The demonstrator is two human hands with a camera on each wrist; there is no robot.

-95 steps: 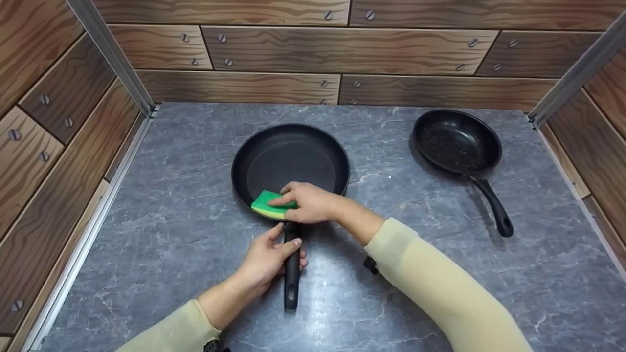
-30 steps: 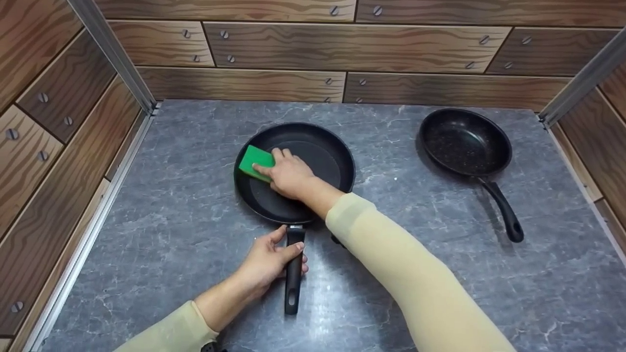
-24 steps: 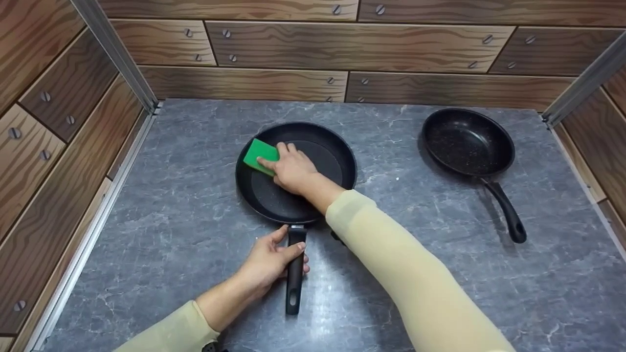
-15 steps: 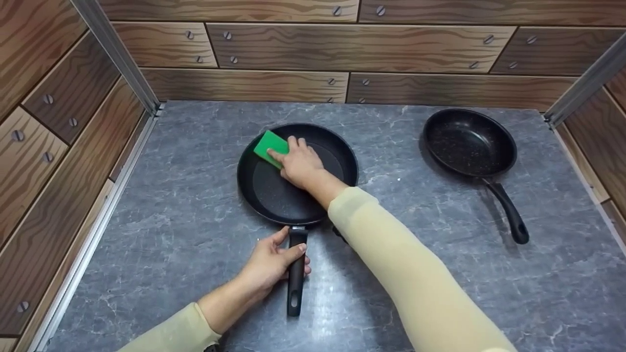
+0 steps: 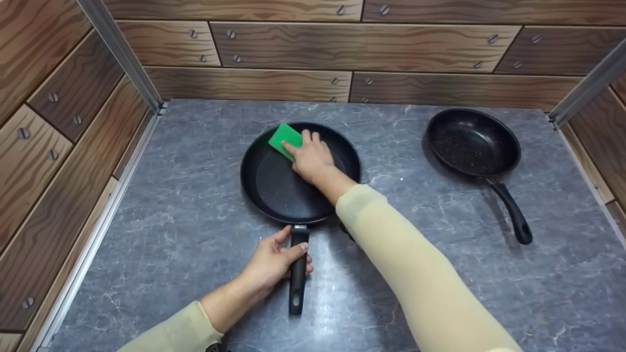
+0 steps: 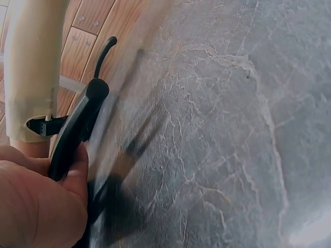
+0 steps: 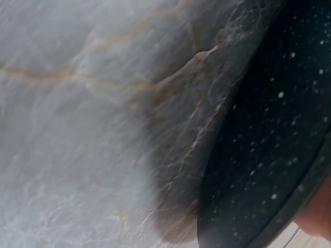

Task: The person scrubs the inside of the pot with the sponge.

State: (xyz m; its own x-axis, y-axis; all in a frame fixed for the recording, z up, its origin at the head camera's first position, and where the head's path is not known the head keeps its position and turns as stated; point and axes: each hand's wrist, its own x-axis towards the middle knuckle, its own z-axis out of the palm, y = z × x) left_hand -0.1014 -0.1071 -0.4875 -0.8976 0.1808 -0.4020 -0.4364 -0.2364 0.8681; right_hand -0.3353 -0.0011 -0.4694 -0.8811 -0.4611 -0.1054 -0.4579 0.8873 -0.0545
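Note:
A black frying pan [image 5: 288, 190] lies on the grey marbled table, its handle [image 5: 297, 283] toward the person. My left hand [image 5: 266, 261] grips that handle near the pan, thumb on top and fingers round the underside. In the left wrist view the handle [image 6: 77, 124] rises out of the same hand [image 6: 41, 201]. My right hand [image 5: 314, 155] holds a green sponge [image 5: 283, 138] against the far left inside of the pan, forefinger laid along its top. The right wrist view shows mostly the pan's speckled outer side [image 7: 269, 129], with the sponge hidden there.
A second, smaller black frying pan [image 5: 472, 142] stands at the back right, handle [image 5: 513, 215] pointing to the front right. Wood-patterned walls [image 5: 283, 46] with metal corner posts [image 5: 129, 54] bound the table [image 5: 161, 220] at the back and both sides.
The right hand has swept the sponge from the pan's near edge up its left side to the far left wall. My left hand keeps its grip on the handle.

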